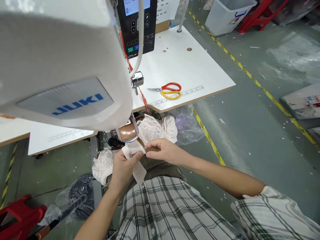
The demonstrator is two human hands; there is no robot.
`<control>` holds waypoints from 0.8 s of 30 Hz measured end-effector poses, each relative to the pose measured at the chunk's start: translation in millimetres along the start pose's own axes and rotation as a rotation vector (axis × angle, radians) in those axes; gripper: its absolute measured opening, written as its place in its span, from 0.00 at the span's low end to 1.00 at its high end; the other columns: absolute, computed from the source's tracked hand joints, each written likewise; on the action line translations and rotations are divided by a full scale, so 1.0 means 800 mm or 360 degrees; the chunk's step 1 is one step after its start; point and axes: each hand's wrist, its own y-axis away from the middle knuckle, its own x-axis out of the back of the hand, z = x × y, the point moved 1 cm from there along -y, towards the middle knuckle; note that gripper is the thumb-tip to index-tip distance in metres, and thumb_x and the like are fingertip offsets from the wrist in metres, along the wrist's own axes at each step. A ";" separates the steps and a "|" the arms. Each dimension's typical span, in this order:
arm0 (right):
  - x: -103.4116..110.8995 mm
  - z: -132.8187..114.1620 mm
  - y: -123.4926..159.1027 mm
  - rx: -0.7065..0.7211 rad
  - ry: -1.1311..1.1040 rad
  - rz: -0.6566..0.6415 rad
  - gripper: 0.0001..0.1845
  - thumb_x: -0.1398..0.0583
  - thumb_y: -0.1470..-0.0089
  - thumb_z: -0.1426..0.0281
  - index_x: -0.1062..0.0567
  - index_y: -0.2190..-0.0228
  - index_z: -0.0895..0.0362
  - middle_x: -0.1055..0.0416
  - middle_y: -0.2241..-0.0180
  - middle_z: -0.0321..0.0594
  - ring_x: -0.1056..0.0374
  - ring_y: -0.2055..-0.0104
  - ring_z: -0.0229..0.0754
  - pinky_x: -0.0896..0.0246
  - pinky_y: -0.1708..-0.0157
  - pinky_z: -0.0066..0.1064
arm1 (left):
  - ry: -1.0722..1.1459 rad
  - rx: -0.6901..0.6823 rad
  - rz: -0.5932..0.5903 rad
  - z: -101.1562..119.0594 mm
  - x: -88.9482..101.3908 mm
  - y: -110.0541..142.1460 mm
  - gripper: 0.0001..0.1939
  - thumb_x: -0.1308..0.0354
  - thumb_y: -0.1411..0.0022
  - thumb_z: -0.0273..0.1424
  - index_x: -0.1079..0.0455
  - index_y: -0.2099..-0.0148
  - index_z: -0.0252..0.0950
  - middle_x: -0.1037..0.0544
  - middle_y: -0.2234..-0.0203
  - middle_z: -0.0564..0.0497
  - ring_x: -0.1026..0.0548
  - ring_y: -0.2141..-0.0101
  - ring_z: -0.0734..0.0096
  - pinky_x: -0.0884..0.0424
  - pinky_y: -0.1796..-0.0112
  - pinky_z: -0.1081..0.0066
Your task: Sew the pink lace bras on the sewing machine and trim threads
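Observation:
My left hand (124, 168) and my right hand (161, 150) meet just below the head of a white JUKI sewing machine (62, 63). Both pinch a pale fabric strip (136, 160) that runs up to the machine's post and hangs down over my lap. White lace garment pieces (156, 128) lie behind my hands beside the post. More lace (102, 165) bunches to the left of my left hand.
A white worktable (182, 63) carries red and yellow scissors (168, 90) and a printed ruler along its front edge. The machine's control panel (136, 25) stands behind. Plastic bags lie on the floor, a red stool (17, 213) at lower left, a bin (225, 15) at top right.

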 end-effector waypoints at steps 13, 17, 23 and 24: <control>0.003 -0.034 -0.003 0.0362 0.0342 0.0051 0.10 0.40 0.46 0.67 0.27 0.71 0.63 0.49 0.78 0.34 0.52 0.75 0.30 0.56 0.75 0.25 | 0.0464 -0.0003 0.0087 -0.026 0.004 0.020 0.22 0.36 0.40 0.41 0.30 0.51 0.30 0.25 0.60 0.43 0.28 0.62 0.69 0.31 0.63 0.71; 0.013 -0.068 -0.006 0.0146 -0.0002 -0.0308 0.14 0.38 0.49 0.66 0.25 0.65 0.65 0.46 0.79 0.33 0.52 0.77 0.30 0.56 0.77 0.25 | 0.0861 -0.0388 -0.0174 -0.040 0.012 0.034 0.41 0.51 0.40 0.62 0.50 0.34 0.42 0.31 0.45 0.40 0.27 0.50 0.56 0.29 0.52 0.58; 0.016 -0.137 -0.034 0.0375 0.0458 -0.0595 0.04 0.39 0.49 0.72 0.26 0.70 0.62 0.42 0.78 0.33 0.51 0.76 0.28 0.56 0.76 0.24 | 0.0450 -0.1044 -0.0212 -0.003 0.028 0.042 0.37 0.73 0.33 0.59 0.82 0.30 0.55 0.43 0.35 0.40 0.38 0.39 0.47 0.30 0.52 0.46; 0.018 -0.145 -0.041 0.0473 0.0734 -0.0489 0.03 0.40 0.50 0.74 0.28 0.74 0.62 0.44 0.79 0.33 0.52 0.76 0.29 0.58 0.76 0.26 | 0.0167 -0.1204 -0.0088 0.004 0.037 0.037 0.34 0.68 0.30 0.55 0.74 0.29 0.56 0.45 0.34 0.42 0.40 0.38 0.47 0.32 0.49 0.46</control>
